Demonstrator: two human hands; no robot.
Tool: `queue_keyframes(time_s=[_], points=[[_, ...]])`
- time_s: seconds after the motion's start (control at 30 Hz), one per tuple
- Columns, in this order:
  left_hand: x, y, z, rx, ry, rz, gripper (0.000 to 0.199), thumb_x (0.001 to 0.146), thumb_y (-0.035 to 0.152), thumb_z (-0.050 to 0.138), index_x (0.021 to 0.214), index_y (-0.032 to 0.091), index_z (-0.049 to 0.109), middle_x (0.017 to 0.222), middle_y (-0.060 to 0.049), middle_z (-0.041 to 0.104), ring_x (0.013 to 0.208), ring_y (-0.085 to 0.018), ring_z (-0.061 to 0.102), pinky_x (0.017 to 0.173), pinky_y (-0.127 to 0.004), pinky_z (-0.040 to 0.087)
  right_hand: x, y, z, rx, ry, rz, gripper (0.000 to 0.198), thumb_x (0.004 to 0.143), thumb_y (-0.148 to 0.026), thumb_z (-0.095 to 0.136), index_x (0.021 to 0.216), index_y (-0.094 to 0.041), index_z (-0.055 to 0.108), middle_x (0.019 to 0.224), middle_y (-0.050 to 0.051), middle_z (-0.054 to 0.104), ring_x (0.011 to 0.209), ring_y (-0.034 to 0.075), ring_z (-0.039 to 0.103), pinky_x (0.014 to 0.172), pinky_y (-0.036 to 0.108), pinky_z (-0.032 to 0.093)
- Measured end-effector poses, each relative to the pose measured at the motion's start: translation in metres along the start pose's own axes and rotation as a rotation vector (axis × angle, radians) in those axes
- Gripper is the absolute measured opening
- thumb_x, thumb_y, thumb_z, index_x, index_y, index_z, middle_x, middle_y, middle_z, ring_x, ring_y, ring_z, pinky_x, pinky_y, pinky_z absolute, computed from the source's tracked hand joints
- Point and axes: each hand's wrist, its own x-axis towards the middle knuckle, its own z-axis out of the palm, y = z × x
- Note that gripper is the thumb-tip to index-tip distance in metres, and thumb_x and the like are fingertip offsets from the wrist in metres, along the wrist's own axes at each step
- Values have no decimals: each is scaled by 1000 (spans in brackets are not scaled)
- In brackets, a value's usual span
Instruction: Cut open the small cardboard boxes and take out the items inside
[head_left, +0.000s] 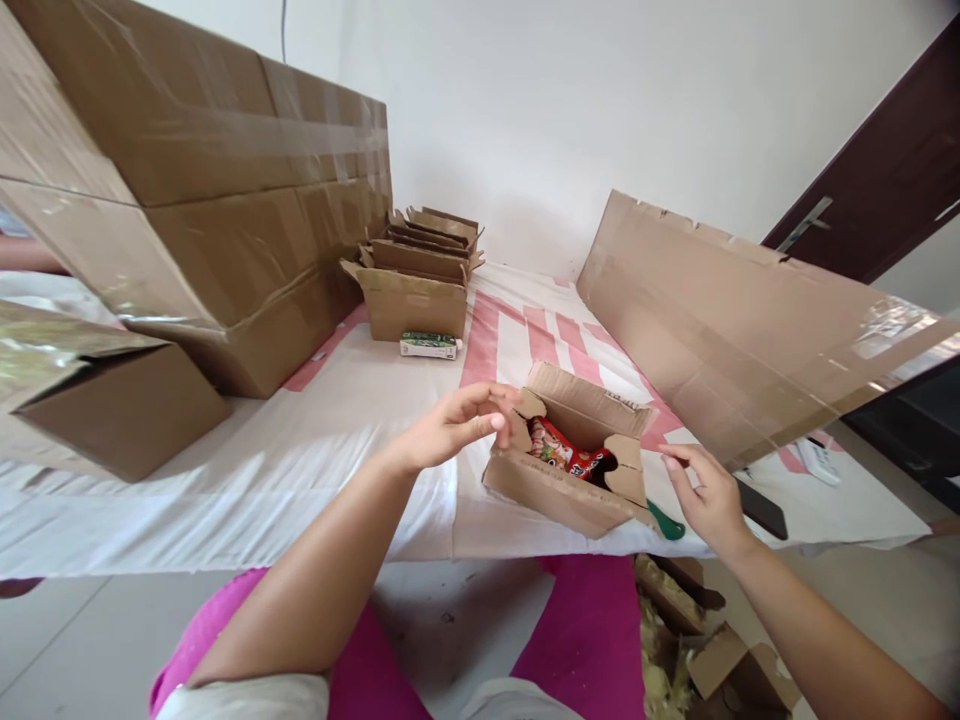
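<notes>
A small cardboard box stands on the table with its flaps up. Inside lies a red food packet with a printed picture; a dark part shows at its right end. My left hand is beside the box's left flap, fingers bent and apart, holding nothing I can see. Whether its fingertips touch the flap I cannot tell. To the right of the box is my right hand, thumb and forefinger apart and nothing between them. A green handle pokes out between the box and that hand.
Several opened boxes stand behind, with a small green-and-white carton before them. Large taped boxes wall the left; a cardboard panel borders the right. A black phone lies near the edge. Cardboard scraps are on the floor.
</notes>
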Motion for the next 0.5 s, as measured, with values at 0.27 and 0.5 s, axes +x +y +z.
queue_keyframes(time_s=[0.27, 0.5], points=[[0, 19, 14, 425, -191, -33, 22, 82, 31, 64, 99, 19, 65, 92, -3, 68, 75, -13, 60, 72, -27, 48, 16, -59, -1, 43, -359, -377, 45, 87, -45, 59, 126, -22, 57, 122, 12, 63, 119, 28, 54, 99, 48, 46], [7, 7, 35, 972, -69, 121, 31, 91, 44, 51, 86, 21, 72, 117, -10, 59, 118, -32, 44, 100, -51, 35, 28, -63, -2, -80, -561, -479, 42, 89, -55, 52, 112, -22, 63, 105, 10, 67, 110, 26, 57, 108, 55, 27]])
